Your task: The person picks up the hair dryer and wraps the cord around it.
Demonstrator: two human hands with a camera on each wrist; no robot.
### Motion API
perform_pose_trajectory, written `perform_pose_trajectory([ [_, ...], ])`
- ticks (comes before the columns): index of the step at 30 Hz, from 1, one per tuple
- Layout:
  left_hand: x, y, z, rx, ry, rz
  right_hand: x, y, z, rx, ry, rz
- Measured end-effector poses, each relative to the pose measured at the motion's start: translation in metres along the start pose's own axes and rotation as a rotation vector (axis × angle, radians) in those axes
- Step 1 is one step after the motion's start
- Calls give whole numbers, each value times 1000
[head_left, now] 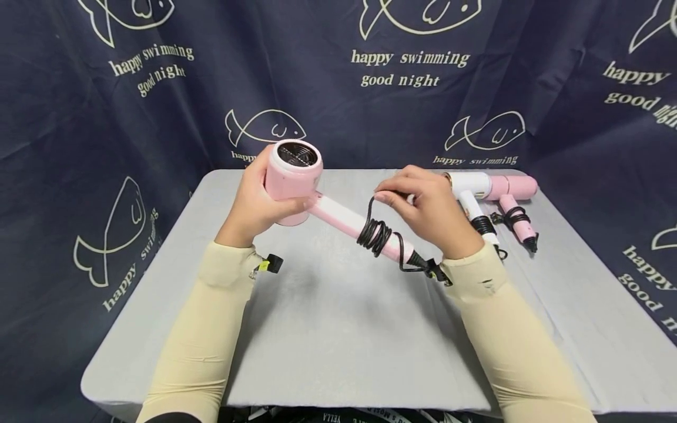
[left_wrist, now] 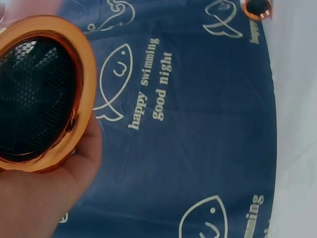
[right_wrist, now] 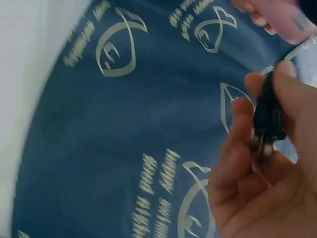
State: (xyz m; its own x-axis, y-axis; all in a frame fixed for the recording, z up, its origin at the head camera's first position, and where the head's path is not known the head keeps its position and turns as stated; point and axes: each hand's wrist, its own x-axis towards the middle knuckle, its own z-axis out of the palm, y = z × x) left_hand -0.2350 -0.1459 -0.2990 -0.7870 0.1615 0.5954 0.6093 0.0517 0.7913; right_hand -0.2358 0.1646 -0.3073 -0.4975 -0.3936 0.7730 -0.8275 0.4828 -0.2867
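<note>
A pink and white hair dryer [head_left: 290,183] is held above the table by my left hand [head_left: 248,202], which grips it round the barrel. Its grille faces up, and the handle slants down to the right. In the left wrist view, the dryer's other end shows a copper-coloured rim [left_wrist: 87,84] around dark mesh. Several turns of black cord [head_left: 374,237] are wrapped round the handle. My right hand [head_left: 431,208] pinches the cord's free end between thumb and fingers. The right wrist view shows the black plug [right_wrist: 267,116] there, its metal prongs pointing towards the palm.
Two more hair dryers lie at the table's back right: a white one [head_left: 469,185] beside a pink one [head_left: 513,187] with its cord wound round the handle. The table [head_left: 317,329] has a light grey cover. Dark blue cloth [head_left: 338,117] with fish prints hangs behind and beside it.
</note>
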Motion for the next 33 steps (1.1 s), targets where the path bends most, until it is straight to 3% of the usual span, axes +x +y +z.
perform_pose_trajectory([
  [4, 1, -3, 0, -114, 118, 17, -2, -1, 18, 136, -30, 31],
  [7, 3, -4, 3, -150, 232, 30, -5, -8, 29, 144, -55, 111],
  [10, 4, -5, 7, -126, 332, 4, -8, -16, 36, -6, -95, 188],
  [14, 5, -11, 12, -33, 400, -62, -10, -32, 39, -304, -163, 186],
  [18, 3, -17, 16, 158, 399, -104, -14, -46, 42, -468, -131, 128],
  [22, 1, -18, 17, 330, 373, -125, -15, -52, 49, -541, 34, 18],
  [26, 0, -19, 16, 428, 304, -152, -14, -46, 55, -534, 141, -112],
  [29, 1, -20, 11, 471, 235, -183, -12, -30, 57, -480, 128, -176],
  [33, 2, -22, 1, 475, 146, -225, -13, -7, 56, -386, -1, -162],
])
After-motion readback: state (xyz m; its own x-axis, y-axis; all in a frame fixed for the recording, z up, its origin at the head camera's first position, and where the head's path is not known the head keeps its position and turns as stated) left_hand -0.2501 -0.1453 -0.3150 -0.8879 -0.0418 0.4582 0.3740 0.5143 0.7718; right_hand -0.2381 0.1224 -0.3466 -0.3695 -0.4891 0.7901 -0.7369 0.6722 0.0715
